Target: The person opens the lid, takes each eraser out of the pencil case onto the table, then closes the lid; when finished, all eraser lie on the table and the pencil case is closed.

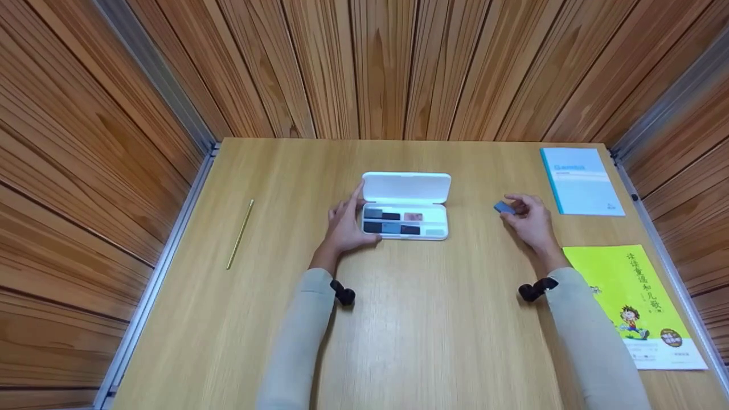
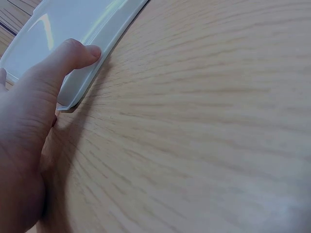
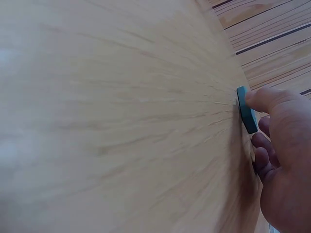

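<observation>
Wood-plank walls (image 1: 381,68) surround a pale-grained table (image 1: 433,319), its left edge running along a metal rail (image 1: 157,279) and its far edge lying against the planks. A stretch of tabletop separates the glossy white case (image 1: 435,213), hinged open near the middle, from the blue block (image 1: 504,207) to its right. Around the case's left end, the left hand (image 1: 345,226) holds on with thumb at the near edge and fingers toward the lid (image 1: 406,188). The right hand (image 1: 531,220) pinches the flat blue block between thumb and fingers.
</observation>
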Available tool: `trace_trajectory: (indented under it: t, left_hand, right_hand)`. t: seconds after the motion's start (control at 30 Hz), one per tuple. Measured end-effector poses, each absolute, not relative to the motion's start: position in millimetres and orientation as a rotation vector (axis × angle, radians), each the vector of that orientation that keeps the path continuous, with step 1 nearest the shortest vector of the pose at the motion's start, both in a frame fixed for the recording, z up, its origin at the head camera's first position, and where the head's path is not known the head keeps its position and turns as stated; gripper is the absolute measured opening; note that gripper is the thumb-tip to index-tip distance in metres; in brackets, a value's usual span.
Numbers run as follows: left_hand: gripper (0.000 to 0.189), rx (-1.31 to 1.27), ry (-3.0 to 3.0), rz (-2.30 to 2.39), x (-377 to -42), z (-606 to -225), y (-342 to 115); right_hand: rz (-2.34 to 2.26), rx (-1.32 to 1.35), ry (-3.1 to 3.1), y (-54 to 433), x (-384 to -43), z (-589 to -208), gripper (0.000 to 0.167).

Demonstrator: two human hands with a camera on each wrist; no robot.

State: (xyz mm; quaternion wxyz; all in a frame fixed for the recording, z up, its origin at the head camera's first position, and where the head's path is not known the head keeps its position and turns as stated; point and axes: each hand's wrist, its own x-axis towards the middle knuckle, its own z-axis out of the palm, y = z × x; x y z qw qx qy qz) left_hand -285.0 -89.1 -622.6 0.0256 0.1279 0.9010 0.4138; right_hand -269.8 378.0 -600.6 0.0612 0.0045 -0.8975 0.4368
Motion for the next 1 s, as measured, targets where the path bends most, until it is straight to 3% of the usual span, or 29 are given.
trace_trajectory:
  t: [0.4,1.0]
  left_hand:
    - [0.142,0.415,2.786,1.297,-285.7,-625.2,-90.3]
    - [0.144,0.392,2.786,1.278,-287.1,-624.3,-89.1]
  right_hand:
    - [1.395,0.060,-2.743,369.7,-261.2,-589.1,0.046]
    - [1.360,0.313,-2.867,315.0,-263.6,-579.3,0.045]
